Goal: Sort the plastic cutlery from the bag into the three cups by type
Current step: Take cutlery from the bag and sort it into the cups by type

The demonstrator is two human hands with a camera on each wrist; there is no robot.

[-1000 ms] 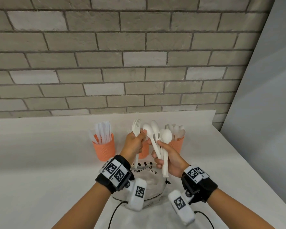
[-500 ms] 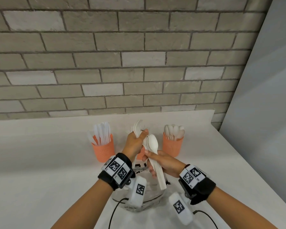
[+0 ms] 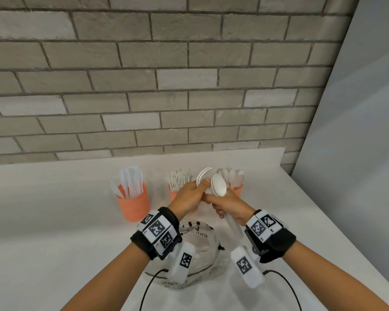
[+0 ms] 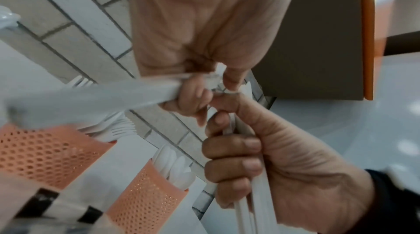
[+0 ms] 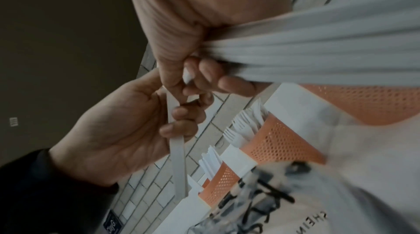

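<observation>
Three orange mesh cups stand by the wall: the knives cup (image 3: 134, 205) on the left, the forks cup (image 3: 173, 195) in the middle, the spoons cup (image 3: 238, 190) on the right. Above the printed plastic bag (image 3: 200, 250) my hands meet. My left hand (image 3: 201, 187) pinches a white fork (image 3: 203, 176), seen edge-on, its handle (image 5: 177, 157) hanging below the fingers. My right hand (image 3: 213, 203) grips a stack of white spoons (image 3: 219, 187) by their handles (image 4: 256, 202). The fingers of both hands touch between the forks cup (image 4: 45, 155) and the spoons cup (image 4: 147, 198).
The white counter (image 3: 54, 243) ends at a brick wall (image 3: 189, 86) behind the cups and at a grey panel (image 3: 357, 153) on the right. Black cables (image 3: 285, 286) run from my wrist cameras toward the front edge.
The spoons that were fanned out are now gathered into one stack in my right hand. Both hands have drawn closer together, and the fork has turned edge-on.
</observation>
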